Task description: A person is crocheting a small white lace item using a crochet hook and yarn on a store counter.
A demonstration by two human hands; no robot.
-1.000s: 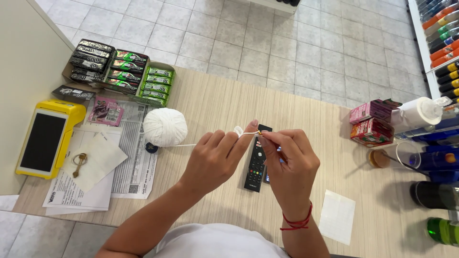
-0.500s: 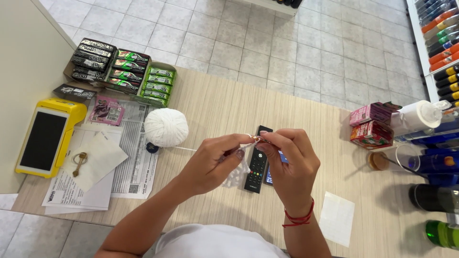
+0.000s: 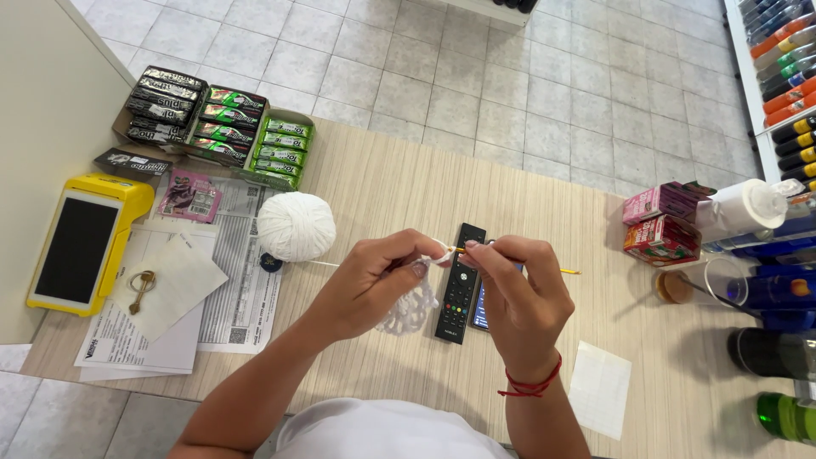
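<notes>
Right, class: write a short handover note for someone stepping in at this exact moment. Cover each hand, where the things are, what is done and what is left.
Left hand: pinches the white crocheted piece, which hangs below the fingers over the table.
Right hand: grips a thin yellow crochet hook, tip at the piece.
Yarn ball: on the table to the left, its strand running to the left hand.
Black remote: lies under the hands.
Done: a small lacy patch.
Left: most of the ball is unused; the final size cannot be told.

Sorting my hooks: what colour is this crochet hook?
Yellow crochet hook, clearest in the head view.
</notes>
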